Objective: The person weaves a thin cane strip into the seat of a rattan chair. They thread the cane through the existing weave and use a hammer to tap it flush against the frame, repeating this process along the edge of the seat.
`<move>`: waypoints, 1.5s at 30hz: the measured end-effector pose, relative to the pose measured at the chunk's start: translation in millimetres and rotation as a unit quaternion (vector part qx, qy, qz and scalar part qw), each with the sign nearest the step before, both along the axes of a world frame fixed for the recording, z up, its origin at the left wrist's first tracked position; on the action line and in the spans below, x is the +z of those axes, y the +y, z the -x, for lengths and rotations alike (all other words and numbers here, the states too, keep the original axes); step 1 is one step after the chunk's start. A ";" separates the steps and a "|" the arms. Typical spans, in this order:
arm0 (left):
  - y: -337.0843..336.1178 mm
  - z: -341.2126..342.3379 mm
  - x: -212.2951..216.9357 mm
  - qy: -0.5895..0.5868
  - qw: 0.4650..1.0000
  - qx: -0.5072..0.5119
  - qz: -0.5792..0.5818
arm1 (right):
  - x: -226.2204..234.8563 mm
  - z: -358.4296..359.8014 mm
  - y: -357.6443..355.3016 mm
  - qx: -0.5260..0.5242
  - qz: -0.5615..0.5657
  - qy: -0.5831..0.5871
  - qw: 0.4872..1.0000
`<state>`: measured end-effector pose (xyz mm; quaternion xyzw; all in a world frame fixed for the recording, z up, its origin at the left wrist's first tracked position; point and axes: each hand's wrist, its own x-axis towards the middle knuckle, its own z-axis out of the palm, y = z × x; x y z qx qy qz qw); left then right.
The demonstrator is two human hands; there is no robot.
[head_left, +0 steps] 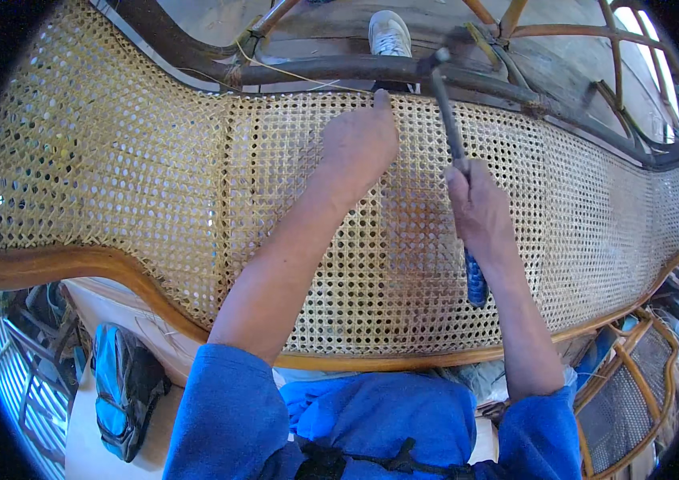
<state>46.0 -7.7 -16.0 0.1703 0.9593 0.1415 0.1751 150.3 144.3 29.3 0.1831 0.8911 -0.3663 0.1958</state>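
Note:
A woven cane panel [339,264] in a curved rattan frame [403,364] lies across in front of me. At its far edge, my left hand [361,142] rests with the forefinger pointing at the dark far rail [315,74]. Its other fingers are curled under; whatever they pinch, if anything, is hidden. My right hand [481,210] grips a hammer [450,120] by the shaft, with the blue grip end sticking out below. The hammer head is raised just right of the left fingertip, over the rail and apart from the finger. A thin loose cane strand [287,74] trails along the rail.
Beyond the rail, a white shoe [390,36] stands on the floor, and rattan poles [563,30] cross at the upper right. A blue and black backpack [119,392] sits lower left. Another rattan frame with a mesh panel [623,400] leans at lower right.

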 end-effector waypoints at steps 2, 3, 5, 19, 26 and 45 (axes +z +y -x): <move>1.7 -0.3 3.1 -0.015 1.000 0.003 -0.003 | -6.3 1.0 1.6 0.040 -0.051 -0.036 0.997; 1.3 -0.1 4.7 -0.022 1.000 0.006 -0.003 | -5.7 1.1 1.5 0.034 -0.047 -0.029 0.998; 1.9 -1.2 0.8 -0.008 1.000 -0.004 -0.004 | -3.1 -1.1 2.3 0.020 -0.039 -0.014 0.999; 23.2 5.4 -6.1 0.065 0.985 -0.150 0.050 | 18.8 -37.5 109.1 -0.100 -0.243 -0.104 0.959; 33.4 -5.6 6.9 -0.019 0.999 -0.034 0.025 | 16.9 -67.9 109.3 -0.096 -0.261 0.025 0.960; 11.3 -123.7 10.3 0.194 0.962 -0.177 -0.077 | -24.4 -215.0 167.1 -0.367 -0.162 0.347 0.848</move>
